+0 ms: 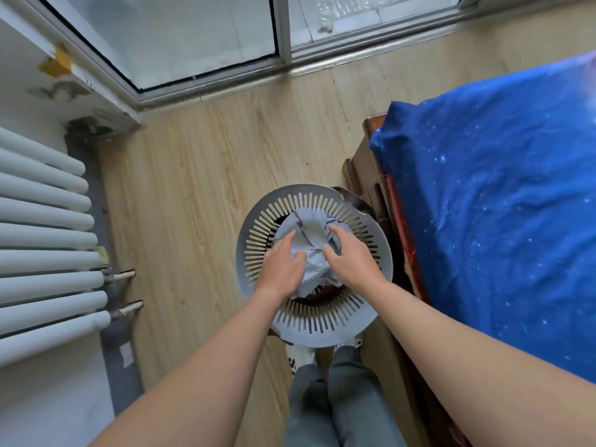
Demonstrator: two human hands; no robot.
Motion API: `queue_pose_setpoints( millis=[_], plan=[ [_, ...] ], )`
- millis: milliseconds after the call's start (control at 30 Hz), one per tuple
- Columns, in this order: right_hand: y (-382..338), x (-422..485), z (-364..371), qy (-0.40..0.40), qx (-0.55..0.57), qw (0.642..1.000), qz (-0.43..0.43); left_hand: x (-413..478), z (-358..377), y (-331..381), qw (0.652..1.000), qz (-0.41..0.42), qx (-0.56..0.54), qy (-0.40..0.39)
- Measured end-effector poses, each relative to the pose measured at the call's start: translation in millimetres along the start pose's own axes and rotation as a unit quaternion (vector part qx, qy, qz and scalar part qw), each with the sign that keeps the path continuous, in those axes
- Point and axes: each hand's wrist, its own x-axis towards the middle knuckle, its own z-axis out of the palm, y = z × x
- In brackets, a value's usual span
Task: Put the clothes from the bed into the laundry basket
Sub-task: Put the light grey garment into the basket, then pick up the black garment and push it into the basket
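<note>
A round grey slotted laundry basket [325,330] stands on the wooden floor right below me, beside the bed [503,201] with its blue starry sheet. A crumpled light blue-grey garment [311,229] fills the basket's mouth, with darker clothes under it. My left hand [282,269] lies on the garment's left side with fingers spread. My right hand [350,258] rests on its right side, fingers curled down against the cloth. Both hands press on it from above; whether either grips it is unclear. No clothes show on the visible part of the bed.
A white radiator [45,240] lines the left wall, with pipes sticking out near the floor. A sliding glass door [193,37] runs along the far side. The bed's dark wooden frame [371,175] touches the basket's right. My legs and shoes [325,391] stand just behind the basket.
</note>
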Motion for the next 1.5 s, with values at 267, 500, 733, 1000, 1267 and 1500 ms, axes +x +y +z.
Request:
queue_pose_setpoints(
  millis=[267,500,733,1000,1267,1500],
  plan=[
    [-63.4,-46.4,-63.3,0.071,-0.003,0.996,-0.057,-35.9,-49.0,78.4,0.992,0.103,0.066,0.020],
    [-154.1,-139.6,-176.8,0.159,-0.031,0.983,-0.086,-118.3,-123.0,216.6,0.972,0.207,0.102,0.047],
    [-243.4,-240.3,-256.6,0.209,-0.032,0.970,-0.117,-226.8,-184.8,315.4,0.944,0.295,0.119,0.088],
    [-277.4,-281.6,-280.5,0.241,-0.044,0.960,-0.132,-266.3,-207.2,340.9,0.926,0.336,0.152,0.082],
    [-231.6,-315.3,-304.5,0.295,-0.019,0.951,-0.091,-280.7,-162.1,374.6,0.880,0.413,0.230,0.043],
    [-118.5,-382.0,-342.2,0.373,-0.015,0.928,-0.003,-324.8,-39.8,419.3,0.807,0.514,0.291,-0.026]
  ],
)
